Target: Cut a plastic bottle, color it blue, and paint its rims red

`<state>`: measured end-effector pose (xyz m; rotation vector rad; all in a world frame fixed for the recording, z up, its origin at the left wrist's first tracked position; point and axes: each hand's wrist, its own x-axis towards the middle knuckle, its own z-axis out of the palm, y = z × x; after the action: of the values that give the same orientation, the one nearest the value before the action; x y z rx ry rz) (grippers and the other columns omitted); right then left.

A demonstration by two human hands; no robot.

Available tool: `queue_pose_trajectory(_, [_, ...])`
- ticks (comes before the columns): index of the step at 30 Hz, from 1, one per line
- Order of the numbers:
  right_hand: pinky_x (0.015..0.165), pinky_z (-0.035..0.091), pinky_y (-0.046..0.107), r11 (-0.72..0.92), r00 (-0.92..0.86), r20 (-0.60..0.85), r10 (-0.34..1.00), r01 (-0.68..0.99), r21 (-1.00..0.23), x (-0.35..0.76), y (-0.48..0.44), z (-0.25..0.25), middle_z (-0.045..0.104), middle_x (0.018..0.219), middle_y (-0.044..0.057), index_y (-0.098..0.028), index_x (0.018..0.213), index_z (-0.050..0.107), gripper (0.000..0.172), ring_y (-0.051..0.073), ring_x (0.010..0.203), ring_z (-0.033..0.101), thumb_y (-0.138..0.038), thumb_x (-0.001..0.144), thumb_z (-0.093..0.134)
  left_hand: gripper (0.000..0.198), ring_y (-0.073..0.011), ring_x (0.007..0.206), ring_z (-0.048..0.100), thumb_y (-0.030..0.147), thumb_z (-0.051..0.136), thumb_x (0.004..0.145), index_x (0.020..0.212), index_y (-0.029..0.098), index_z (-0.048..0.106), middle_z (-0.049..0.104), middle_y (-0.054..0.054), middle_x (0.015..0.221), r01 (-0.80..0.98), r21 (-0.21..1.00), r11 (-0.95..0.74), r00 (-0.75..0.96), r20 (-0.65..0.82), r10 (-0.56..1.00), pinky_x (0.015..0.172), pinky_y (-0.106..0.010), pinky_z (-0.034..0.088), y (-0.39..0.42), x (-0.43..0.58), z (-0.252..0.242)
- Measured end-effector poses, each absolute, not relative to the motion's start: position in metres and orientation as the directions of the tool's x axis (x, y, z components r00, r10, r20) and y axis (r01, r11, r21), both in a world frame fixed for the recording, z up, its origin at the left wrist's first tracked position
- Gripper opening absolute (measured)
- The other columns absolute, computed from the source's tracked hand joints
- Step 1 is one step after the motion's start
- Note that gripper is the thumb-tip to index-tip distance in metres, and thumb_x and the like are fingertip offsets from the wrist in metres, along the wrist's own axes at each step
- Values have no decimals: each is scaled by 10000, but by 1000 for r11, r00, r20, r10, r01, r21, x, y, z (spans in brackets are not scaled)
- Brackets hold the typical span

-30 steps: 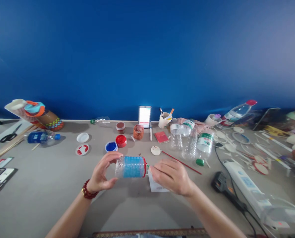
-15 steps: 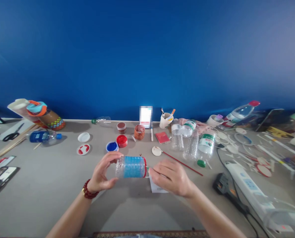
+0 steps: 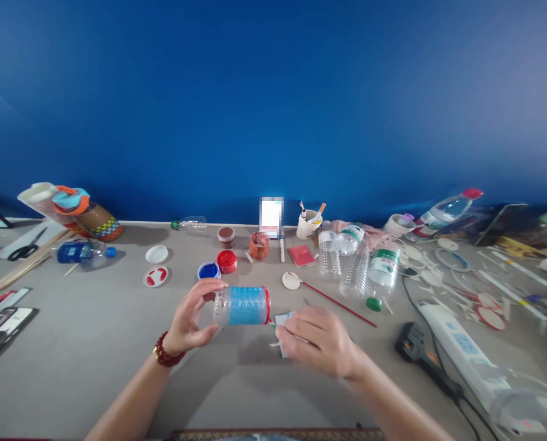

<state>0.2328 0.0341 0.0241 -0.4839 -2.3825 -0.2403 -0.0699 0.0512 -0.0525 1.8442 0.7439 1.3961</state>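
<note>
My left hand (image 3: 193, 318) grips the left end of a clear plastic bottle piece (image 3: 246, 305), with thumb below and fingers above. It lies sideways in the air, with a wide blue band around it and a red rim at its right end. My right hand (image 3: 316, 340) pinches a thin paintbrush (image 3: 273, 324), mostly hidden by the fingers; its tip is at the lower edge of the red rim. Under the right hand lies a sheet of paper (image 3: 283, 319). Beyond the bottle piece stand open jars of blue paint (image 3: 208, 271) and red paint (image 3: 226, 261).
White lids (image 3: 156, 277) lie left of the jars. A red-handled brush (image 3: 340, 301) rests on a white disc (image 3: 291, 280). Clear bottles (image 3: 383, 269), a hot glue gun (image 3: 427, 358) and a power strip (image 3: 461, 343) are at right. Scissors (image 3: 27, 245) lie far left.
The bottle piece has risen slightly and turned a little in my left hand. My right hand has dropped slightly, and the brush tip now sits lower on the red rim.
</note>
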Motion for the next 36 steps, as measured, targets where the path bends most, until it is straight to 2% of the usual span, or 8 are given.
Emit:
queue_pose_trajectory(3, [559, 460, 284, 937, -654, 698, 291, 341, -71, 235, 24, 23, 662, 656, 10, -178, 928, 647, 128, 141, 568, 569, -76, 869, 598, 577, -345, 1150, 563, 341, 800, 695, 1236, 225, 636, 611, -149, 1233, -115, 889, -443, 112, 455, 884, 903, -452, 536, 52, -70, -57])
queue_pose_trajectory(6, [588, 488, 275, 865, -479, 722, 500, 323, -384, 236, 20, 19, 678, 671, 24, -183, 920, 662, 121, 135, 575, 583, -134, 911, 552, 518, -289, 1019, 630, 387, 742, 762, 1236, 225, 610, 642, -123, 1172, -233, 924, -305, -3, 313, 950, 812, -401, 564, 52, -67, -64])
queue_pose_trajectory(9, [504, 446, 225, 477, -231, 420, 878, 337, -812, 234, 23, 11, 651, 606, 4, -185, 768, 666, 200, 112, 513, 552, -279, 926, 587, 427, -229, 831, 657, 443, 632, 837, 1221, 260, 599, 679, -76, 1059, -372, 900, -226, -43, 227, 973, 687, -363, 568, 52, -63, -71])
queue_pose_trajectory(11, [462, 419, 210, 141, -132, 112, 985, 237, -961, 231, 26, 3, 642, 588, 4, -165, 723, 664, 313, 99, 471, 521, -427, 892, 637, 423, -213, 749, 650, 496, 586, 846, 1201, 270, 623, 698, -64, 1019, -457, 872, -177, -42, 178, 983, 654, -373, 559, 51, -61, -74])
queue_pose_trajectory(13, [461, 411, 209, -68, -104, -79, 991, 100, -993, 227, 28, -6, 636, 587, 5, -147, 741, 678, 387, 86, 456, 492, -523, 836, 683, 430, -217, 711, 646, 542, 537, 855, 1164, 270, 659, 719, -65, 976, -507, 852, -131, -14, 144, 990, 655, -398, 550, 50, -60, -76])
queue_pose_trajectory(17, [462, 388, 220, -178, -99, -174, 980, -24, -984, 220, 30, -17, 638, 604, 18, -129, 776, 707, 444, 84, 470, 457, -572, 758, 739, 434, -253, 754, 660, 587, 535, 827, 1020, 243, 716, 743, -87, 932, -592, 805, -48, 37, 86, 996, 676, -427, 534, 50, -63, -79])
queue_pose_trajectory(28, [490, 371, 237, -93, -2, -94, 996, 73, -993, 228, 39, -53, 629, 623, 13, -140, 770, 745, 460, 103, 499, 466, -596, 708, 762, 463, -244, 803, 667, 524, 647, 793, 1170, 255, 630, 710, -85, 1062, -675, 738, -21, 55, 79, 995, 666, -406, 547, 46, -56, -81])
queue_pose_trajectory(36, [469, 444, 251, -9, 2, -9, 1000, 166, -986, 239, 45, -59, 712, 669, 63, -178, 749, 584, 440, 130, 479, 533, -605, 784, 682, 463, -250, 840, 664, 373, 739, 718, 1156, 249, 655, 710, -69, 1085, -725, 686, 64, 109, 23, 994, 654, -378, 552, 43, -54, -72])
